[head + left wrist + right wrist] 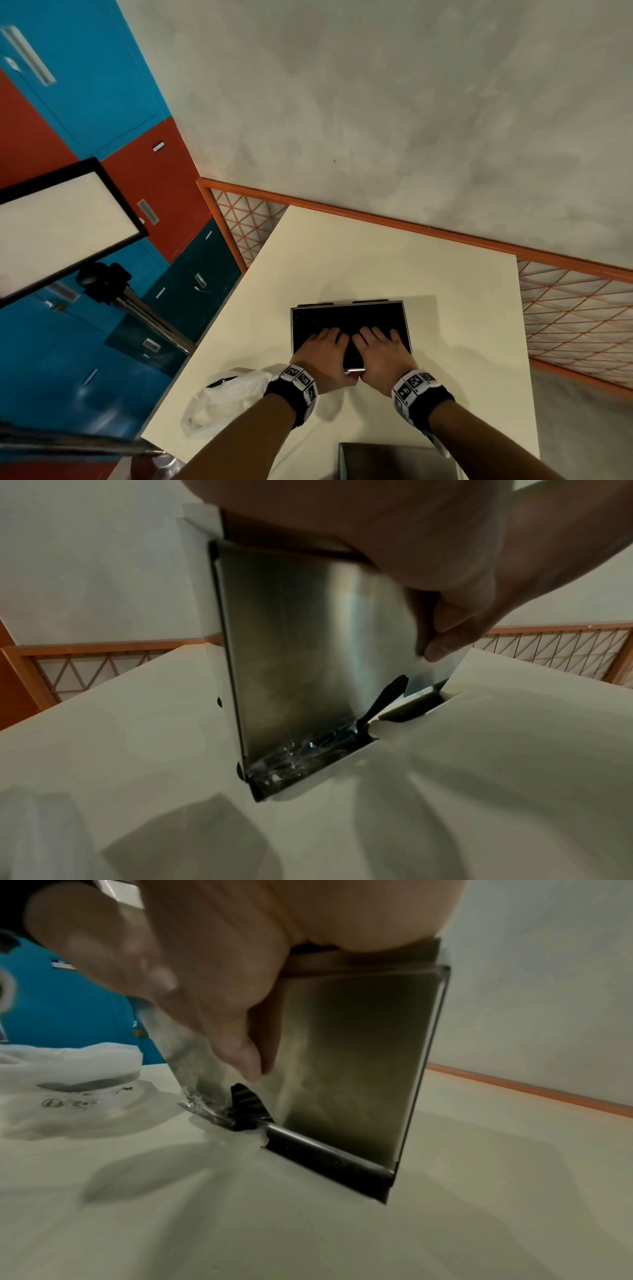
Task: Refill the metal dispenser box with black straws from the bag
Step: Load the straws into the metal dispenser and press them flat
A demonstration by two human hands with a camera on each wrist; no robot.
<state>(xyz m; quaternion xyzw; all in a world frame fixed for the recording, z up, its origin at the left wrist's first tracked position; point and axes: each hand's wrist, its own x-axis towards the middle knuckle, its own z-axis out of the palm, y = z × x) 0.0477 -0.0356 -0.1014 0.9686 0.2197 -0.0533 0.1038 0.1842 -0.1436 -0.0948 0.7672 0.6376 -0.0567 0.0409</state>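
The metal dispenser box [349, 329] on the table [394, 260] looks full of black straws [329, 320], both flat hands [320, 356] [383, 356] pressing them down, the bag [222, 397] beside, only closing left.

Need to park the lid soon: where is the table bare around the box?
Bare table right of and beyond the box, up to the orange rail. Left near corner is crowded by the bag; the near edge holds a metal sheet. Both hands, left and right, cover the box.
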